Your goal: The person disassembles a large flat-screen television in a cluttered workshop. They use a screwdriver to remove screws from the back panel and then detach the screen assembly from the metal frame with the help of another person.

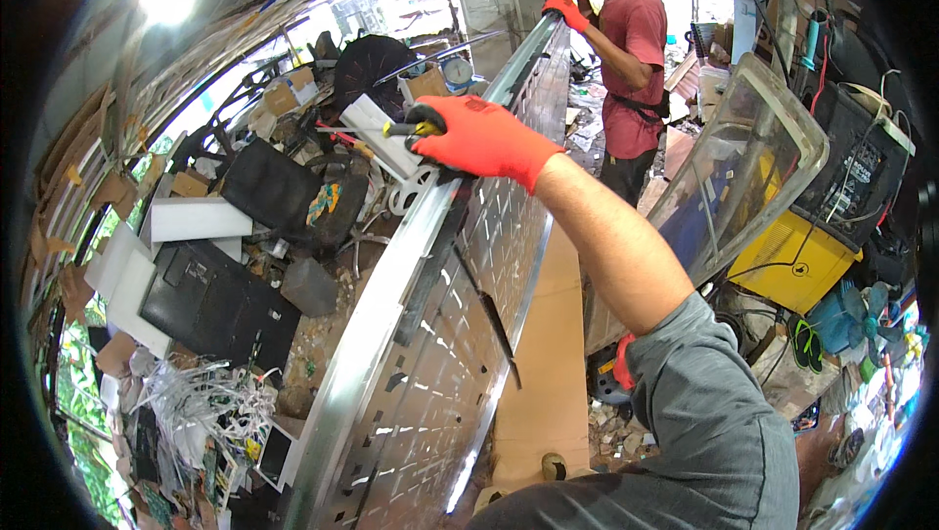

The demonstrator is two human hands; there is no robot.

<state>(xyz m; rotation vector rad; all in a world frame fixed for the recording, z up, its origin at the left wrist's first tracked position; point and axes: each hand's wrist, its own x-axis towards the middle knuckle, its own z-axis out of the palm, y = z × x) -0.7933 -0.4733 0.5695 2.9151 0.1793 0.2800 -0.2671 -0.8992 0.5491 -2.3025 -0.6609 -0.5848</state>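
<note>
My right hand [481, 137], in an orange-red glove with dark fingertips, reaches in from the lower right. Its fingers are closed around the yellow and black handle of a screwdriver [399, 129], whose thin shaft points left. The hand is over the top edge of a long metal frame panel [337, 383], which stands on edge and runs away from me. Rows of slots cover the panel's face. My left hand does not show clearly. A red piece [623, 364] peeks out beside my grey sleeve; I cannot tell what it is.
At the panel's far end stands a person [631, 61] with a gloved hand on its edge. Left lie a black chair [284, 188], white foam blocks [201, 219] and plastic strips [201, 403]. A clear-windowed panel [748, 154] leans right, near a yellow bin [792, 261]. Cardboard [543, 364] covers the floor.
</note>
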